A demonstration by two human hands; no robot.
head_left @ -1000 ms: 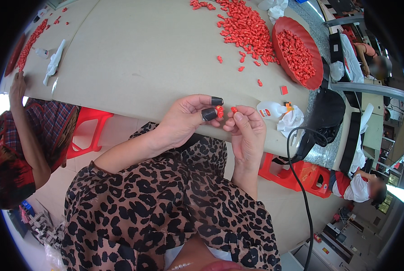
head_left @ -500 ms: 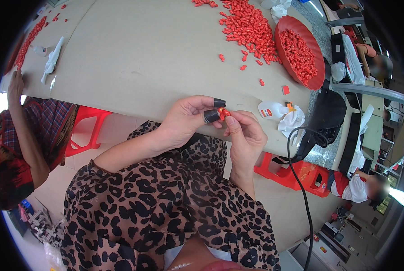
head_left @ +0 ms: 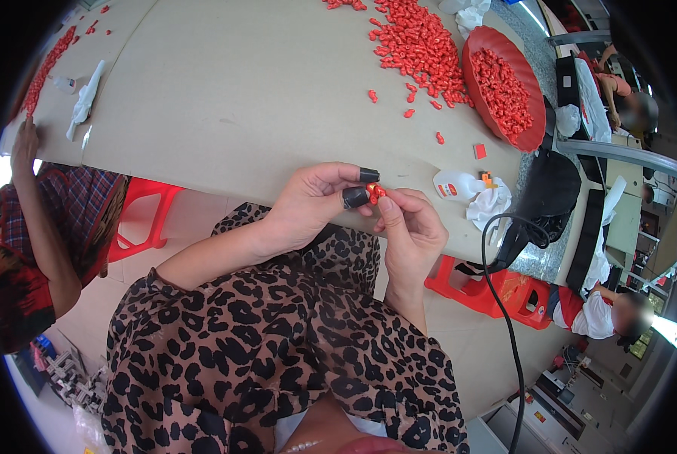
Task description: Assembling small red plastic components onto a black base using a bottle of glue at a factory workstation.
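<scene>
**Red Piece Held Between Both Hands**

The red piece (head_left: pixel 377 194) is small, glossy and rounded, located over the near edge of the table (head_left: pixel 217 98). Left hand (head_left: pixel 313 200): black-covered thumb and forefinger pinch the piece, parted only by its width. Right hand (head_left: pixel 415 225): thumb and forefinger pinch its right side. Tabletop extends forward and left; white bottle (head_left: pixel 456 185) and red bowl (head_left: pixel 536 125) limit the right.

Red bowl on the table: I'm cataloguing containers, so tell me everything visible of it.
The red bowl is wide, with a wavy rim and fluted wall; it looks like plastic. It stands mouth up toward the right of the table, holding many small glossy red pieces. A loose heap of similar pieces spreads up to its left side. Nobody is touching it.
</scene>
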